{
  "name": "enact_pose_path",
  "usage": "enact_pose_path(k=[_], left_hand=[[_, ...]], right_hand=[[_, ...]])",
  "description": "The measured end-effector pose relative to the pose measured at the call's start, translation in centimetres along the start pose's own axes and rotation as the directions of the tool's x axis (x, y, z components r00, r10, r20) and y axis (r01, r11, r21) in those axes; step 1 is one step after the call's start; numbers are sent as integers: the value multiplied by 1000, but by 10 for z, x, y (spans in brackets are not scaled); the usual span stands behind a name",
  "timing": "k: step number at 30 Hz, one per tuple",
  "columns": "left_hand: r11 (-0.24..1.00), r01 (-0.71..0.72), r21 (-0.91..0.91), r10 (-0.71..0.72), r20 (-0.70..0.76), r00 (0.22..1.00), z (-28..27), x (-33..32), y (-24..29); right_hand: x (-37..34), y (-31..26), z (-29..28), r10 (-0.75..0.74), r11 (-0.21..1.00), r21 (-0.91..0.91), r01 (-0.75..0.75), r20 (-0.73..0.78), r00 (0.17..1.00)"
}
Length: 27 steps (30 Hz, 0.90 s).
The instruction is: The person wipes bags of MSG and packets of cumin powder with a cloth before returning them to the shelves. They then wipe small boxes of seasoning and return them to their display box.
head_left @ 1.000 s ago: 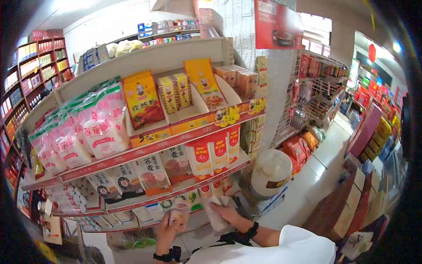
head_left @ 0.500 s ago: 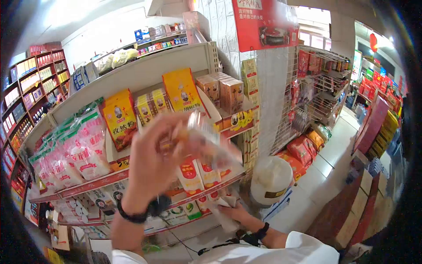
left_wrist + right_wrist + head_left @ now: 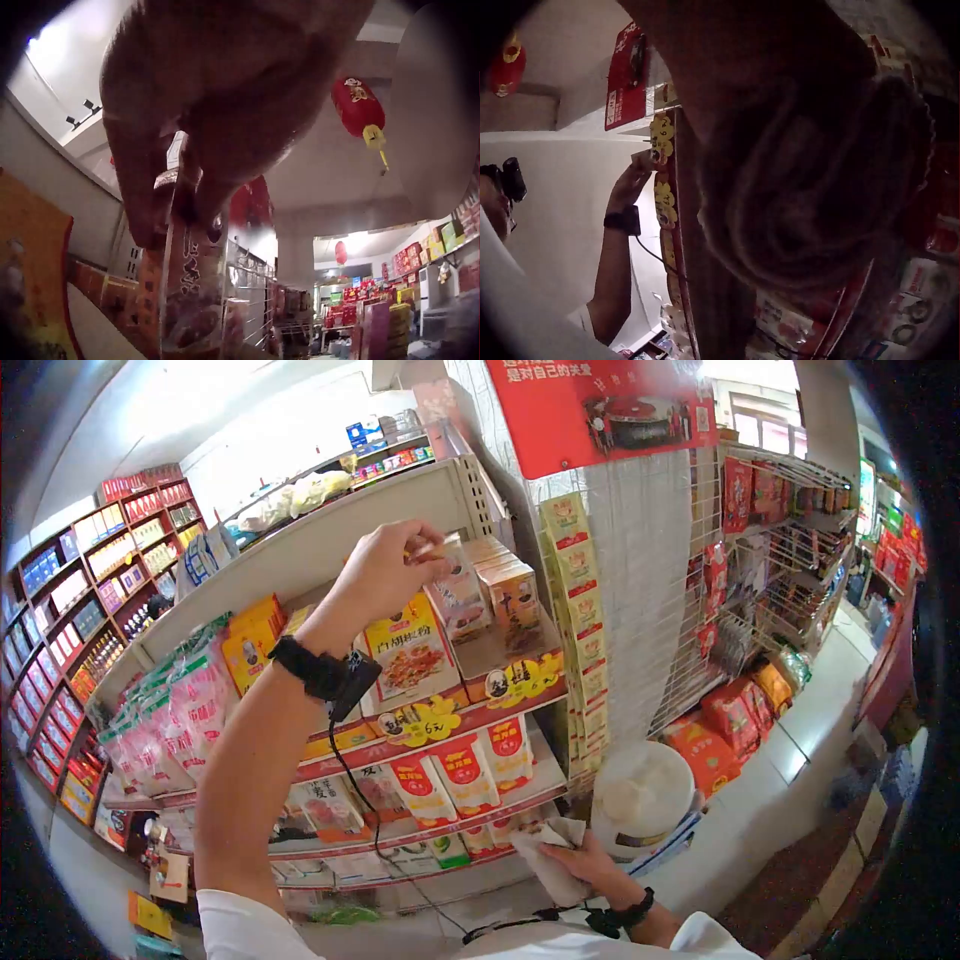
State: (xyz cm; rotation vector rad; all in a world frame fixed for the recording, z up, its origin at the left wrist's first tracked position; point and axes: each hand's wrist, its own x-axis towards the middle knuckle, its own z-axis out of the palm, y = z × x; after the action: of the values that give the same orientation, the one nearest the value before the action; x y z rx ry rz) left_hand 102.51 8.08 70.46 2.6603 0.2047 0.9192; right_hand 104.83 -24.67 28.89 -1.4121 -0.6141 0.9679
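My left hand [image 3: 392, 565] reaches over the top shelf and pinches a clear-fronted seasoning packet [image 3: 462, 598] by its upper edge. The packet stands upright between a yellow pepper powder bag [image 3: 412, 660] and a stack of small orange-brown boxes [image 3: 518, 610]. In the left wrist view, thumb and fingers close on the top of the packet [image 3: 193, 289], beside the boxes. Low in front of the shelves, my right hand [image 3: 590, 862] grips a bunched pale cloth [image 3: 550, 872]. The folded cloth [image 3: 817, 202] fills much of the right wrist view, dark and blurred.
Pink-and-white bags [image 3: 170, 720] and another yellow bag [image 3: 250, 640] share the top shelf. Red-and-white packets [image 3: 460, 775] stand one shelf below. Hanging sachets [image 3: 580, 620] line the shelf's right end. A white bucket [image 3: 645, 790] stands on the floor near my right hand.
My left hand has risen from low in front of the shelves up to the top shelf, carrying the packet to beside the boxes. The right hand stays low with the cloth. The view has shifted.
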Motion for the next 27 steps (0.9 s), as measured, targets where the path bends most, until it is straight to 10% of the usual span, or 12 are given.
enact_pose_path(k=[11,14,27], left_hand=[[799,-142,584,188,-18,982,44,2,12],[768,2,641,-78,90,993,49,0,26],[629,-18,777,-116,117,986,67,-1,40]], right_hand=[[24,-4,-34,-95,995,28,92,130,987],[29,-5,-44,-53,998,-26,60,211,976],[20,-17,-81,-70,977,-178,115,238,969]])
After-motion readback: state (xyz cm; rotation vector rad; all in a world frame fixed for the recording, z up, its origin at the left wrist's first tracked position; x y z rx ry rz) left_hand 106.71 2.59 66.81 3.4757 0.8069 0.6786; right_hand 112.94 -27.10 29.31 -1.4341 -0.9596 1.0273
